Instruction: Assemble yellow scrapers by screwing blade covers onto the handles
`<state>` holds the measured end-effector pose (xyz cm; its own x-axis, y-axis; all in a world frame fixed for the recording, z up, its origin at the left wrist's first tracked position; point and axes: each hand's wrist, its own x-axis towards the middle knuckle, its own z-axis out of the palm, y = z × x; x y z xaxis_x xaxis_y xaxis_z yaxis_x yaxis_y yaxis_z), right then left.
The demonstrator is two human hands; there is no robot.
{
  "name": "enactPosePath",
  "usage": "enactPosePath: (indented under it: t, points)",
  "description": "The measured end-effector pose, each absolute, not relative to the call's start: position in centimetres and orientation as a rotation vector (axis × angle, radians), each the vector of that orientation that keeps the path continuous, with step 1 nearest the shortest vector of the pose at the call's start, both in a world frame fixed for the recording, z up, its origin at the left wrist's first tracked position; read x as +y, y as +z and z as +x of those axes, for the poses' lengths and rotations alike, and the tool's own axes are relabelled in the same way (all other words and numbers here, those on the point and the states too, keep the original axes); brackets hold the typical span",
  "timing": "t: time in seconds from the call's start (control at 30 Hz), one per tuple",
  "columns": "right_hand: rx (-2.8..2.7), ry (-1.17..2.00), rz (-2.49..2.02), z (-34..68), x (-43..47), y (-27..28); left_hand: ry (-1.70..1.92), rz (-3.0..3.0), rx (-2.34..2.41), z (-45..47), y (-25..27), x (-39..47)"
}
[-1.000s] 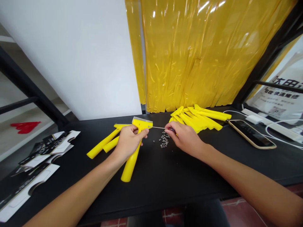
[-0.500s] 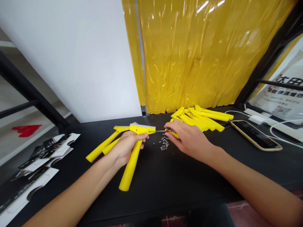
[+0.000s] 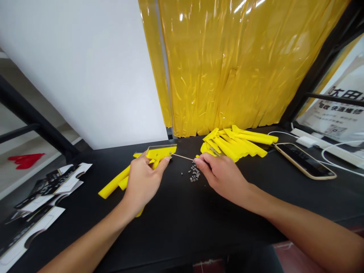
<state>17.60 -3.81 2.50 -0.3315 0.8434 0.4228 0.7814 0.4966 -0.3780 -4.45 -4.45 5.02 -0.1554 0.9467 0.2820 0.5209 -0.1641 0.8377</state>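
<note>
My left hand point(image 3: 143, 185) is closed around a yellow plastic scraper point(image 3: 158, 152), thumb along its head. A clear strip runs along the scraper's top edge, and its handle is mostly hidden behind my hand and wrist. My right hand point(image 3: 223, 172) pinches a screwdriver point(image 3: 184, 157) whose grip the fingers cover. The thin shaft points left, its tip at a small screw near the right end of the scraper's head. Below the shaft lies a loose heap of small nuts and screws point(image 3: 195, 175). More yellow scrapers point(image 3: 112, 184) lie behind my left hand.
A pile of yellow scrapers point(image 3: 237, 146) lies at the back right, beside a phone point(image 3: 305, 161) and a white power strip point(image 3: 327, 148) with cables. Printed cards point(image 3: 42, 216) are stacked at the left. A yellow plastic curtain point(image 3: 227, 68) hangs behind the black table point(image 3: 182, 223).
My left hand has turned over the scraper, tilting its head and bringing the handle behind my wrist. The screwdriver now slants down toward my right hand, which has shifted slightly lower and left.
</note>
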Motion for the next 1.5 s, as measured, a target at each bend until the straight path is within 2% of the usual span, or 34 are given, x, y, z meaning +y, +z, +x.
enactPosePath:
  t: [0.07, 0.13, 0.37, 0.5, 0.73, 1.03, 1.27, 1.5]
  points:
    - [-2.14, 0.295, -1.273, 17.3, -3.7, 2.1, 1.356, 1.771, 1.713, -4.4, 5.0, -4.5]
    - [-2.117, 0.316, -1.258, 17.0, -3.8, 1.8, 1.351, 1.785, 1.725, -4.5, 5.1, -4.6]
    - [-2.239, -0.265, -1.211, 17.6, -3.9, 1.6, 1.28, 1.462, 1.428, -5.0, 4.4, -3.6]
    - [-2.351, -0.353, -1.01, 18.3, -4.0, 2.1, 1.127, 1.268, 1.34, -4.6, 3.9, -3.1]
    - [-2.241, -0.118, -1.075, 18.2, -3.8, 2.8, 1.017, 1.19, 1.314, -3.9, 3.6, -3.2]
    - [-2.387, -0.302, -0.875, 19.1, -3.1, 3.5, 1.001, 1.149, 1.272, -4.0, 3.3, -3.0]
    - [-2.284, -0.274, -1.327, 19.2, -2.4, 2.8, 1.051, 1.39, 1.399, -4.4, 3.4, -3.0]
    - [-2.319, 0.062, -1.143, 19.0, -2.9, 3.1, 1.035, 1.693, 1.643, -4.5, 4.2, -3.3]
